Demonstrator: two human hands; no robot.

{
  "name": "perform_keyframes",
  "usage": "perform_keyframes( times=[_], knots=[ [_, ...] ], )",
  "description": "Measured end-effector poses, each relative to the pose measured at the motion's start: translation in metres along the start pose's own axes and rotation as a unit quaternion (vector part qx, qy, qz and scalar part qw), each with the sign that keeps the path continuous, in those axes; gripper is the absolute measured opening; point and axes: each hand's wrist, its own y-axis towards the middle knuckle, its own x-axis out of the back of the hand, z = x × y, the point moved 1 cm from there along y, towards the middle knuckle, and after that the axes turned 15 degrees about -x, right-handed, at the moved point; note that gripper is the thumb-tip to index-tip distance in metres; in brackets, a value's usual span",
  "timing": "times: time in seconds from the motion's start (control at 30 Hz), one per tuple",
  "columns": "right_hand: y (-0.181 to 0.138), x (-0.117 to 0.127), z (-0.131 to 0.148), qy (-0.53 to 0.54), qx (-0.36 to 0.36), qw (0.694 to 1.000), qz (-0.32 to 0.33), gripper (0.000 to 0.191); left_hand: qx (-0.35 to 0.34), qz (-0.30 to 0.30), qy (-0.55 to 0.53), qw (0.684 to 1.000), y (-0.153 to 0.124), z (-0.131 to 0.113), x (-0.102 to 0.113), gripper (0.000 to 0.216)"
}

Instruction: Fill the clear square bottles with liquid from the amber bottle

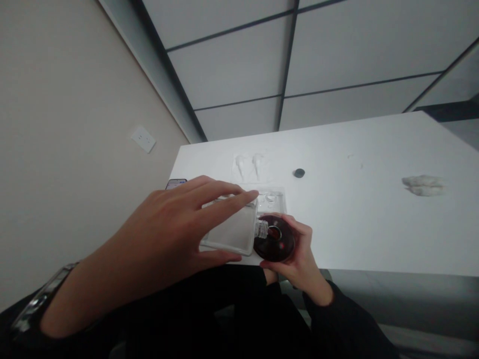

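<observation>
My left hand [183,219] is closed around a clear, flat-sided glass bottle [232,232], thumb on the near side and fingers on the far side. The bottle is tipped over, its threaded neck pointing right. That neck sits over the mouth of a dark reddish-brown round bottle [276,249]; whether liquid is flowing I cannot make out. Wrapped around the brown bottle from the right is my right hand [299,249], keeping it near the table's front edge. Behind both bottles lies a clear plastic tray [277,195], partly hidden.
On the white table [366,224] lie two white pump or spray heads [257,163] at the back, a small dark cap [299,173] and a crumpled whitish wad [422,185] at right. A phone [175,183] shows at left, by the wall with a socket [143,139].
</observation>
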Motion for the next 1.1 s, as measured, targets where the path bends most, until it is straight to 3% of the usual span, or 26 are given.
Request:
perform_keyframes(
  times=[0.9, 1.1],
  knots=[
    [-0.003, 0.001, -0.005, 0.011, -0.008, 1.000, 0.002, 0.097, -0.017, -0.005, 0.021, 1.000, 0.004, -0.001, 0.002, 0.055],
    [-0.003, 0.000, -0.007, 0.015, -0.007, 1.000, 0.005, 0.099, -0.016, -0.004, 0.005, 1.000, 0.009, -0.002, 0.005, 0.042]
  ],
)
